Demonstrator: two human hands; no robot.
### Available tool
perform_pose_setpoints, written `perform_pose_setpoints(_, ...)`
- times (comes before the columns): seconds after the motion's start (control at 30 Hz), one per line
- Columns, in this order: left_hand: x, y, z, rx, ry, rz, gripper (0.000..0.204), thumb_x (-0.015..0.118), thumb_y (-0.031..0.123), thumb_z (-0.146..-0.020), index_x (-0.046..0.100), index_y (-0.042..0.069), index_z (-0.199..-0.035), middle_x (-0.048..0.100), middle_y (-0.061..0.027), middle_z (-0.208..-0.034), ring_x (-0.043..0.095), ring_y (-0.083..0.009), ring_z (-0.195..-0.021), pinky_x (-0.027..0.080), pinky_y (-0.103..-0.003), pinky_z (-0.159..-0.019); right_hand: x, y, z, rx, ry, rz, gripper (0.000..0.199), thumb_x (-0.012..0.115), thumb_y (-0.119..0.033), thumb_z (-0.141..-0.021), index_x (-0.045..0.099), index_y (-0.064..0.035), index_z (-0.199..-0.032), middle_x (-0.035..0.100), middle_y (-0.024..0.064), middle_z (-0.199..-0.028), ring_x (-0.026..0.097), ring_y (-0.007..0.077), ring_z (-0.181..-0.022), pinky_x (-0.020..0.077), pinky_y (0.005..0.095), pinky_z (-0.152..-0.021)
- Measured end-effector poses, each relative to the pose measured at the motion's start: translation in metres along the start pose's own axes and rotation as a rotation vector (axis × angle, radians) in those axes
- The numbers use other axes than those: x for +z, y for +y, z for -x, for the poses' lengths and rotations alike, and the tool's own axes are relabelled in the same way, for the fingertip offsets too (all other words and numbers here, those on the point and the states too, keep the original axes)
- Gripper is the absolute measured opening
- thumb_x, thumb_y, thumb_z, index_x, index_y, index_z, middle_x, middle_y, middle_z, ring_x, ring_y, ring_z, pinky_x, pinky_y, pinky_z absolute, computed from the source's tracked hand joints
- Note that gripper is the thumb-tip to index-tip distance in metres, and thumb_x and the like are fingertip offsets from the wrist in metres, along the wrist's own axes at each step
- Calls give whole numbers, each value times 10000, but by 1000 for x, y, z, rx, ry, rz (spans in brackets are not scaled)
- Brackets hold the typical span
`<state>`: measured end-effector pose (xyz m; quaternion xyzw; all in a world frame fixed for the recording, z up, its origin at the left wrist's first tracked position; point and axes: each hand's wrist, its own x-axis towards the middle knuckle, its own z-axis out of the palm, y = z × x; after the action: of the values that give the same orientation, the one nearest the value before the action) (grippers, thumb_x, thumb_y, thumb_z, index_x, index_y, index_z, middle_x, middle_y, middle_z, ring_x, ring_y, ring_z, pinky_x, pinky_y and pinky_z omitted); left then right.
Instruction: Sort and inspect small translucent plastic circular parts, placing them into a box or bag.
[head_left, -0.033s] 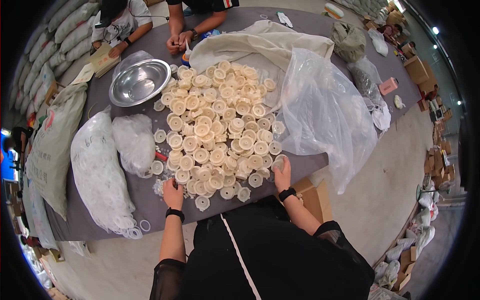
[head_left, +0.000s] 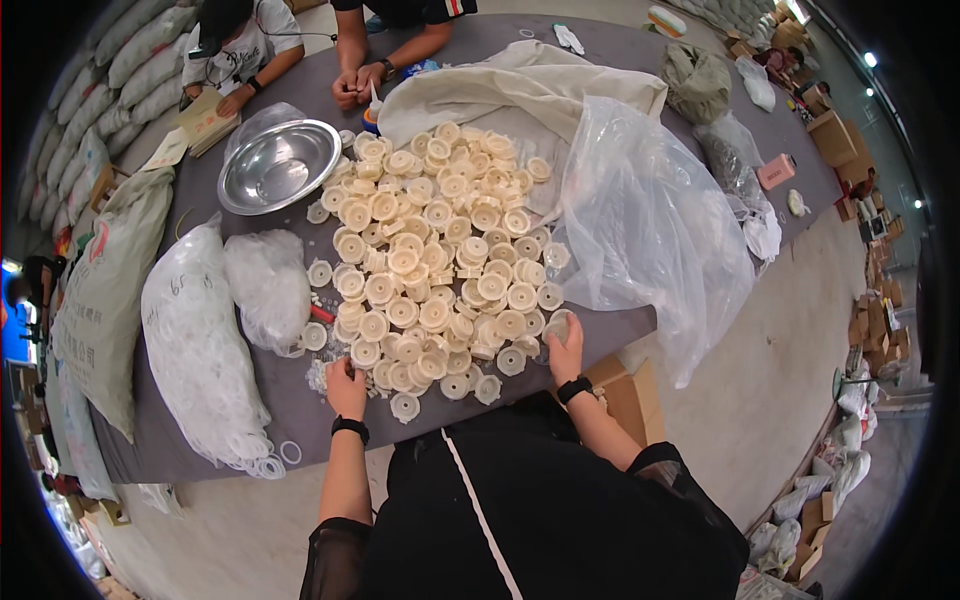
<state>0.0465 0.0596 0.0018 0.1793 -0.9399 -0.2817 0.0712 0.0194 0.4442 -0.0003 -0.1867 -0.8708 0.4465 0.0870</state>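
A big pile of cream round plastic caps (head_left: 440, 260) is lying in the middle of the grey table (head_left: 300, 410), reaching down to the near edge. The person is standing at that near edge.

The left hand (head_left: 346, 386) is resting on the table at the near left side of the pile. Its fingers are curling down among some small clear bits, and its grip is too hidden to tell if it is apart or together. A black band is sitting on the wrist.

The right hand (head_left: 566, 345) is lifting at the near right side of the pile. Its grip is closing around one cream cap (head_left: 556, 325), right by the table's near edge.

A shiny metal bowl (head_left: 278, 165) is sitting near the far left side of the pile. Two clear bags of small white rings (head_left: 200, 340) are lying along the left side of the table. A big clear plastic bag (head_left: 650, 220) is hanging over the right side. Other people's hands (head_left: 355, 85) are resting at the far edge.
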Motion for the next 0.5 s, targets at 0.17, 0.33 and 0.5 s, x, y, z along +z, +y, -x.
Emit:
perform_pose_setpoints(0.17,1,-7,-5,-45,-73,-19,218,608,129,-684,542,50,-877,494,-93,-830,519,-262,-763,431,-350,-665,-7,-28,3,-82,111,-2,490,513,-85,-734,371,24,-1189,366,201,-1246,333,325,-1171,246,372,-987)
perform_pose_setpoints(0.33,-4,-5,-4,77,-40,-7,214,619,99,-657,459,47,-789,472,-102,-799,498,-291,-730,414,-367,-628,3,-70,6,-90,27,-361,411,509,-60,-775,403,0,-1168,458,127,-1140,438,222,-1066,329,324,-923)
perform_pose_setpoints(0.5,-7,-6,-5,106,-33,-22,226,618,85,-643,442,38,-778,460,-103,-757,487,-290,-697,405,-368,-602,30,-103,26,-24,-286,-666,320,481,-56,-825,440,-8,-1139,530,71,-1014,510,137,-940,398,261,-831)
